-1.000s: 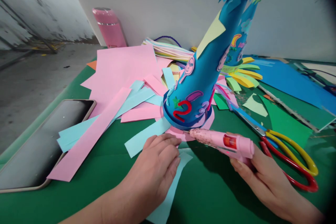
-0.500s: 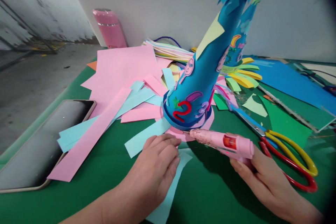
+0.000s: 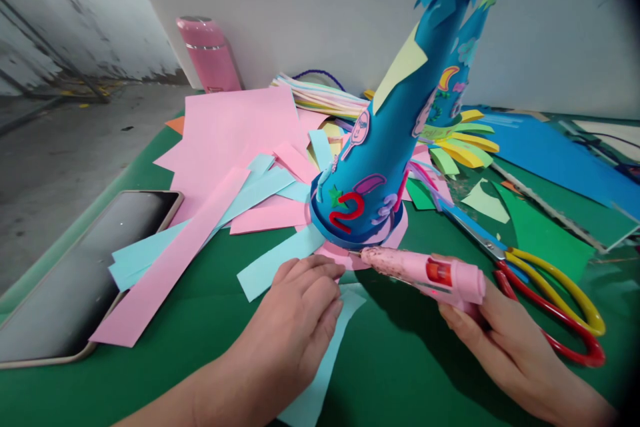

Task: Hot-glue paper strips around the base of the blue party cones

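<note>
A tall blue paper cone hat (image 3: pixel 385 147) stands tilted, with a red 2-shaped piece, a green star and other cut-outs on it. Pink and light blue paper strips (image 3: pixel 283 263) fan out from under its base. My left hand (image 3: pixel 295 320) lies palm down in front of the cone, its fingertips resting on pink paper (image 3: pixel 336 253) at the base. Beneath that hand runs another light blue strip (image 3: pixel 320 380). In my right hand (image 3: pixel 500 340) is a pink hot glue gun (image 3: pixel 425 273), its nozzle at the pink paper by the cone's lower edge.
Scissors (image 3: pixel 545 287) with red and yellow handles lie at right. At left are a phone (image 3: pixel 100 267), loose strips (image 3: pixel 185 247) and pink sheets (image 3: pixel 235 127). Behind stand a pink bottle (image 3: pixel 210 53) and a second blue cone (image 3: pixel 463 67) with a yellow-green fringe.
Almost nothing differs. The glue gun and my right hand have shifted very slightly; my left hand stays where it was.
</note>
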A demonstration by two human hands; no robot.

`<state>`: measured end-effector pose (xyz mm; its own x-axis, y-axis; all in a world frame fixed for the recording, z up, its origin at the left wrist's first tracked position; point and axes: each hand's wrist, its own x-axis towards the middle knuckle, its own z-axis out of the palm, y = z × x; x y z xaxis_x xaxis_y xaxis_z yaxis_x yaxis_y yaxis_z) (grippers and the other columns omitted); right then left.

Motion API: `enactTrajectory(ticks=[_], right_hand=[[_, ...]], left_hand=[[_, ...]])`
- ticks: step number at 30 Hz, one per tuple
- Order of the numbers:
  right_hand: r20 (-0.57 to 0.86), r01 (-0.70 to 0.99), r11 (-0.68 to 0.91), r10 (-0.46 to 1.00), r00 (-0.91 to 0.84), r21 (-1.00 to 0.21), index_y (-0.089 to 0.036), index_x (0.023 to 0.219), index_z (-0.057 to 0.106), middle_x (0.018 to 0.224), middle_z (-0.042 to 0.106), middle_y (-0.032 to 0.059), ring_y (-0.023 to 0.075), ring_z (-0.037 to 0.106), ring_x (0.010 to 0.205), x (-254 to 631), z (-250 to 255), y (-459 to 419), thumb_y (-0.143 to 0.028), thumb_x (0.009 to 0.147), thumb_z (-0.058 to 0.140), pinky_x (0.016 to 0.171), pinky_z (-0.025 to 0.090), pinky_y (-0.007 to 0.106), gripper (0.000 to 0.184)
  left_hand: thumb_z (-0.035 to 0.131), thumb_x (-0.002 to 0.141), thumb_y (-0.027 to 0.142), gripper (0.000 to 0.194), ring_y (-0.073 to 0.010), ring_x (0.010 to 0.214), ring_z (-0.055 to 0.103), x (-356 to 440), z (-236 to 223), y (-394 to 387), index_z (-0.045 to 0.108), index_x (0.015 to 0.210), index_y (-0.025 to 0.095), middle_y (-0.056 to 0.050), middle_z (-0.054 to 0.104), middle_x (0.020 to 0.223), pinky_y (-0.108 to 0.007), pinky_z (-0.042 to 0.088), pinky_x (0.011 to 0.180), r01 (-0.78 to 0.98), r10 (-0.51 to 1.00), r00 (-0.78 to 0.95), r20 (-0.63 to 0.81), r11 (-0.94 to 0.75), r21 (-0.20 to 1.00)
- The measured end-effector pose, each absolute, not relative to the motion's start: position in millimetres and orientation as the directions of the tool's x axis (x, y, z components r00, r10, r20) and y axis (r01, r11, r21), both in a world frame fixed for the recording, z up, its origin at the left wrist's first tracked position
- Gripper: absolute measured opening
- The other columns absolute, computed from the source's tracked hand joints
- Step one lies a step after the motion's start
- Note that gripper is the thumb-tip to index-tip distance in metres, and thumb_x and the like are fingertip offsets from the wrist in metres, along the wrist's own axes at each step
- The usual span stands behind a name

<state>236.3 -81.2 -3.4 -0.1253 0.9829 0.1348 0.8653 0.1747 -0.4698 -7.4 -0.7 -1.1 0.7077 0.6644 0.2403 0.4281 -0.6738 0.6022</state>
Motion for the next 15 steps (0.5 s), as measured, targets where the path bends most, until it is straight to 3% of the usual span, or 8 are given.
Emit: enactTrajectory(ticks=[15], right_hand=[[0.143,0.849,0.18,0.982,-0.125,-0.497,-0.021,0.116,0.039,0.072,0.052,0.0018,0.0125,0.05,0.059,239.1,-1.3,-83.7,-0.029,0.084,0.043,0.051,0.044,0.021,0.033]], left_hand=[[0.038,0.082,0.011,0.013,-0.0193,0.1,0.049,-7.4,-2.1,-0.6,0.047,0.077,0.019,-0.006,0.059,0.099,-0.036,0.038,0.084,0.433,0.663,0.706,0.249,-0.682,0.59]])
